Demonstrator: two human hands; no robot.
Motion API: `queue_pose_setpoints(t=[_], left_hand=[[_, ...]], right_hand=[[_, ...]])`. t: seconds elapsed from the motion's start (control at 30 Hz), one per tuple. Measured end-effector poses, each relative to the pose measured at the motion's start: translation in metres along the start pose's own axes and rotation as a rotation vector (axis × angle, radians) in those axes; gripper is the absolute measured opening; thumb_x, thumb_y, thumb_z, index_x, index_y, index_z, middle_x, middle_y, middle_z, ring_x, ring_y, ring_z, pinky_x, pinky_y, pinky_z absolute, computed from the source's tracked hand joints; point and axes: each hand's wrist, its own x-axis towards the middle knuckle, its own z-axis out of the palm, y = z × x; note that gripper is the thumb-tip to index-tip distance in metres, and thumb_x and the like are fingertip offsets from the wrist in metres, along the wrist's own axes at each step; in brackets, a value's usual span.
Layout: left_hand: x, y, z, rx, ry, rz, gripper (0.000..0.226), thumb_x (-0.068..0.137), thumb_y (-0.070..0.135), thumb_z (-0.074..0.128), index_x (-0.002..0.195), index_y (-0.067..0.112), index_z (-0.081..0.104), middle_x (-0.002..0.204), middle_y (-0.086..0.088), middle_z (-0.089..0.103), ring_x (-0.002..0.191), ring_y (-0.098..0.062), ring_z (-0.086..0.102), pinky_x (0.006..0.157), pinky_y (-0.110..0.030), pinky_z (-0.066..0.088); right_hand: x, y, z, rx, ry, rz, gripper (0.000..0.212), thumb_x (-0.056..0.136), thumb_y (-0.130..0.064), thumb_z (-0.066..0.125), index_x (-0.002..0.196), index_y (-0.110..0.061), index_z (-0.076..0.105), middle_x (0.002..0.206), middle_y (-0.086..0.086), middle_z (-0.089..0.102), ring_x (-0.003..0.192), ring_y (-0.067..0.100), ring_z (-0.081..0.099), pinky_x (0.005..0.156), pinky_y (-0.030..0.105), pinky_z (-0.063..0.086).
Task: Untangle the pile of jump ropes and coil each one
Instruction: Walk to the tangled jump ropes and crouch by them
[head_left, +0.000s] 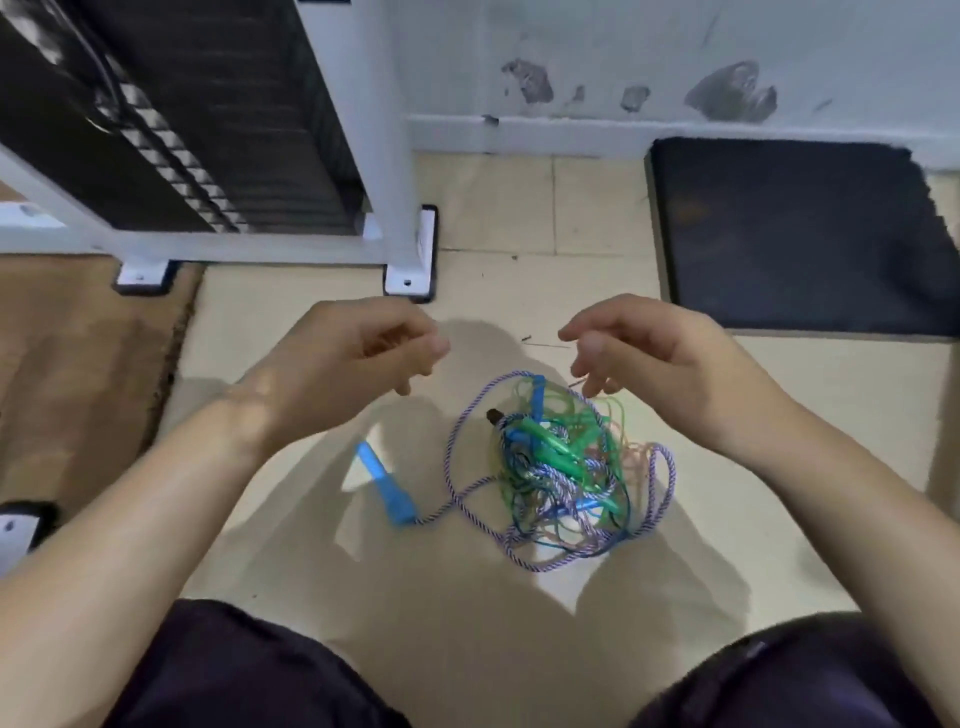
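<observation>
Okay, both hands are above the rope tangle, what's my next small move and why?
Probably reach your left hand down for the loose blue handle: it lies outside the tangled pile, its braided rope leads straight in, and both hands hold nothing.

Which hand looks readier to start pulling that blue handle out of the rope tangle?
Probably the left hand: the loose blue handle lies on the floor on its side, clear of the tangle. The right hand hovers over the tangle's far edge. Both hold nothing.
</observation>
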Motion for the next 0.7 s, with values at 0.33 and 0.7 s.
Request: queue_pose_setpoints(t=[0.33, 0.7], left_hand=[[-0.085, 0.056, -0.008, 0.133, 0.090, 0.050, 0.018, 0.095, 0.033, 0.064, 0.082, 0.022, 0.067, 0.078, -0.004, 0.071, 0.061, -0.014, 0.065, 0.053, -0.010, 0.041], [-0.183, 0.108, 0.000, 0.151, 0.197, 0.087, 0.021, 0.094, 0.033, 0.065, 0.079, 0.019, 0.069, 0.074, 0.001, 0.071, 0.062, -0.013, 0.066, 0.064, -0.027, 0.046]], right_hand=[[-0.091, -0.012, 0.005, -0.225, 0.103, 0.024, 0.010, 0.095, -0.031, 0.059, 0.092, -0.025, 0.066, 0.077, 0.004, 0.070, 0.062, 0.011, 0.066, 0.065, 0.028, 0.048], [-0.189, -0.078, -0.009, -0.154, 0.236, -0.076, 0.017, 0.095, -0.037, 0.058, 0.097, -0.021, 0.064, 0.074, 0.000, 0.067, 0.061, 0.016, 0.062, 0.071, 0.043, 0.057]])
